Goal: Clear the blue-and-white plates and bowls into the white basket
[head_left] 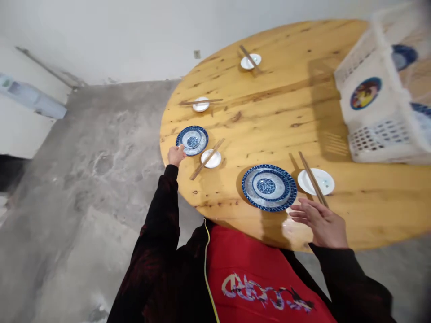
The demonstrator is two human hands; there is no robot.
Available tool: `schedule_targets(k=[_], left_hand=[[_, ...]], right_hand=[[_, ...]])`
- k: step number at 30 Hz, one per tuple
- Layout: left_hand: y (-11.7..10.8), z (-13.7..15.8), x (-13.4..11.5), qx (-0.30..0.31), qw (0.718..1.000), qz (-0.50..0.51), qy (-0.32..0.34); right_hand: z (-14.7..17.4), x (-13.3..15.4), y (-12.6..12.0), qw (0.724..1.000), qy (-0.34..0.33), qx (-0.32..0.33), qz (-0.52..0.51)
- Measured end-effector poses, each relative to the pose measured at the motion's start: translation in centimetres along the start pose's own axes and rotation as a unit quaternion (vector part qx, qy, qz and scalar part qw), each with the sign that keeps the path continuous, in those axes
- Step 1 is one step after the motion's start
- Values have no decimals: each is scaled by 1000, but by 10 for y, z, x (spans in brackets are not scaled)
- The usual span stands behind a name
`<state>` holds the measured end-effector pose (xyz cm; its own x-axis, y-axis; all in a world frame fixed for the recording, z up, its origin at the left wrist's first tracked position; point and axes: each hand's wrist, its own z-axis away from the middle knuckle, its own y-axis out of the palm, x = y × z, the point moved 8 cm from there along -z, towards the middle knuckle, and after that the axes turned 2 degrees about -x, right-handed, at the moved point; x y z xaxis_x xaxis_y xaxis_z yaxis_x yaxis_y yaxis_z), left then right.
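My left hand [177, 155] pinches the near left rim of a blue-and-white plate [192, 140] at the left edge of the table. Beside that plate is a small white dish [211, 159] with chopsticks [207, 159] across it. A second blue-and-white plate [269, 187] lies flat near the table's front edge. To the right of it, my right hand [323, 223] is held over the edge, fingers stretched out and holding nothing. Just beyond those fingers, chopsticks [313, 178] rest on another white dish [325, 181].
The round wooden table [266, 116] also bears a white dish [201, 104] and another dish [251, 61] farther back, both with chopsticks. A tall white plastic basket [377, 116] with blue-patterned dishware inside stands at the right. Concrete floor [101, 134] lies to the left.
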<state>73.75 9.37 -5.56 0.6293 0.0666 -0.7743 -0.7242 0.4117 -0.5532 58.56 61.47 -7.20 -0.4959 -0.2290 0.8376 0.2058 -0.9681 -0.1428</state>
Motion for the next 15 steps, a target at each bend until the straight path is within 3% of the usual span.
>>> schedule_targets(k=[7, 11, 15], left_hand=[[33, -45, -1, 81, 996, -17, -14], [39, -59, -3, 50, 998, -33, -11], [32, -55, -20, 8, 997, -61, 45]], right_hand=[[31, -1, 25, 997, 9, -75, -35], [40, -4, 23, 994, 8, -100, -49], [48, -4, 12, 989, -1, -128, -71]])
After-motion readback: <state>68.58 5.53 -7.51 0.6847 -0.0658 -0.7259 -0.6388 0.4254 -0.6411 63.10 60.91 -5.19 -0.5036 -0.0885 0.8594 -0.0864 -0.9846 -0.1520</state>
